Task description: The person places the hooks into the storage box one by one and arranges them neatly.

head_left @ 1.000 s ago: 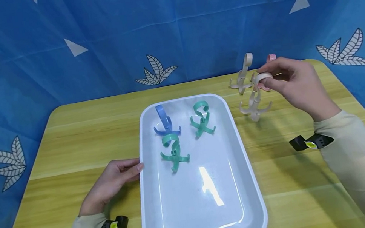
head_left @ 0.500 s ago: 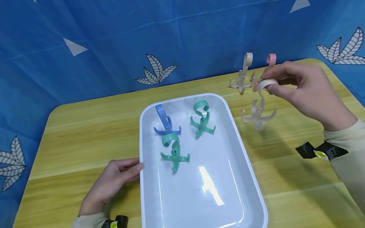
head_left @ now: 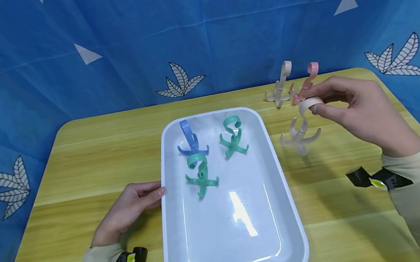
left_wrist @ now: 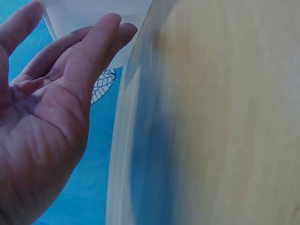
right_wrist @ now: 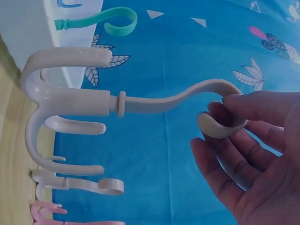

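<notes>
My right hand (head_left: 365, 112) pinches the curled top of a white four-prong hanging hook (head_left: 300, 139) between thumb and fingers. Its prongs point up, over the table just right of the white tray (head_left: 261, 229). In the right wrist view, the held hook (right_wrist: 84, 102) shows its whole stem and prongs. My left hand (head_left: 129, 211) touches the tray's left rim with fairly straight fingers. In the left wrist view, the left hand's fingers (left_wrist: 91, 58) reach the tray wall. Inside the tray stand a blue hook (head_left: 191, 140), a green hook (head_left: 233, 142) and a second green hook (head_left: 202, 180).
Behind the right hand, another white hook (head_left: 278, 92) and a pink hook (head_left: 306, 84) stand near the back edge of the wooden table (head_left: 111, 160). A blue patterned cloth (head_left: 237, 36) hangs behind the table.
My right hand has drawn the white hook slightly toward me and to the right, bringing the pink hook more into view. The left hand and tray stay where they were.
</notes>
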`<state>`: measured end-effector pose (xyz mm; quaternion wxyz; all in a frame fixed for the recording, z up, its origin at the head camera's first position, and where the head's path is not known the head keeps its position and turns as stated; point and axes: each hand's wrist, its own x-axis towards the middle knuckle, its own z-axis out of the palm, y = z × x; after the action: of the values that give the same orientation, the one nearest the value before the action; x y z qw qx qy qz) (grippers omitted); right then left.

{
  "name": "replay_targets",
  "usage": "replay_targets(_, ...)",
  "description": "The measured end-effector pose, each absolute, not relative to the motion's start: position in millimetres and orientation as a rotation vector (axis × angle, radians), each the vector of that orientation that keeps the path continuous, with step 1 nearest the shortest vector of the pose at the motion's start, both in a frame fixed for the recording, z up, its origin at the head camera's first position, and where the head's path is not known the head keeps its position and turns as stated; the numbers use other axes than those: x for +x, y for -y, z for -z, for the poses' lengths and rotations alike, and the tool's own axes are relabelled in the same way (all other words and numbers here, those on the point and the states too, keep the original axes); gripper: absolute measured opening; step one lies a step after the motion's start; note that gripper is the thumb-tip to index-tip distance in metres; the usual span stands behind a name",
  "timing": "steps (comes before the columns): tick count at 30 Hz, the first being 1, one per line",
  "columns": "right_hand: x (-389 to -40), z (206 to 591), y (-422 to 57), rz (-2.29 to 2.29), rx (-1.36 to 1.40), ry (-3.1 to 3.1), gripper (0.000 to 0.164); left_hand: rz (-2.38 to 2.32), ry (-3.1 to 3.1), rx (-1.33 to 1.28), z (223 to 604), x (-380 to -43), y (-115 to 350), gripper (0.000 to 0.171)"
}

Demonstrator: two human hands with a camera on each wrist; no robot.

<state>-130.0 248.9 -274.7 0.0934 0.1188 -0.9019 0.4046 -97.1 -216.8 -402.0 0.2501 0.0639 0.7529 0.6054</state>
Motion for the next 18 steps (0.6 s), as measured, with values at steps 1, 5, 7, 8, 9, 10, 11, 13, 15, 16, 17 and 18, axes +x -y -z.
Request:
replay_targets(1,-129.5,273.9,-248.5,-1.206,0.371,2.671,0.023,-1.653,-2.048,0.176,402.0,-96.8,217.2,0.047)
replay_targets(5,-127.1,271.0,-245.0,-1.210,0.436,2.658,0.024,-1.656,-2.060,0.179,402.0,-94.8,218.5,0.046)
replay_targets(7,-126.2,269.7,-243.4,-1.201,0.463,2.654,0.024,-1.652,-2.068,0.178,402.2,-94.3,218.6,0.046)
replay_targets(8,-125.4,269.3,-242.9,-1.190,0.466,2.654,0.024,-1.647,-2.073,0.180,402.4,-94.4,218.4,0.047)
replay_targets(9,-124.4,268.2,-242.4,-1.177,0.467,2.652,0.024,-1.648,-2.072,0.182,402.5,-94.8,217.8,0.047)
replay_targets(10,-123.6,267.4,-242.3,-1.157,0.482,2.649,0.025,-1.650,-2.071,0.183,402.6,-95.2,217.3,0.047)
replay_targets(11,-122.9,266.6,-242.2,-1.137,0.492,2.649,0.025,-1.654,-2.069,0.184,402.8,-95.6,216.9,0.047)
replay_targets(13,-121.6,265.0,-241.8,-1.096,0.538,2.647,0.027,-1.658,-2.066,0.190,402.8,-96.1,216.3,0.047)
replay_targets(15,-120.6,263.5,-240.9,-1.064,0.586,2.647,0.029,-1.660,-2.062,0.191,402.8,-96.4,215.9,0.046)
replay_targets(16,-120.3,262.8,-240.3,-1.049,0.607,2.651,0.030,-1.659,-2.062,0.190,402.7,-96.5,216.0,0.046)
replay_targets(17,-120.0,262.4,-239.6,-1.040,0.620,2.654,0.030,-1.657,-2.063,0.190,402.8,-96.7,216.1,0.046)
replay_targets(18,-119.6,261.8,-238.9,-1.033,0.636,2.657,0.031,-1.655,-2.062,0.191,402.7,-96.8,216.0,0.046)
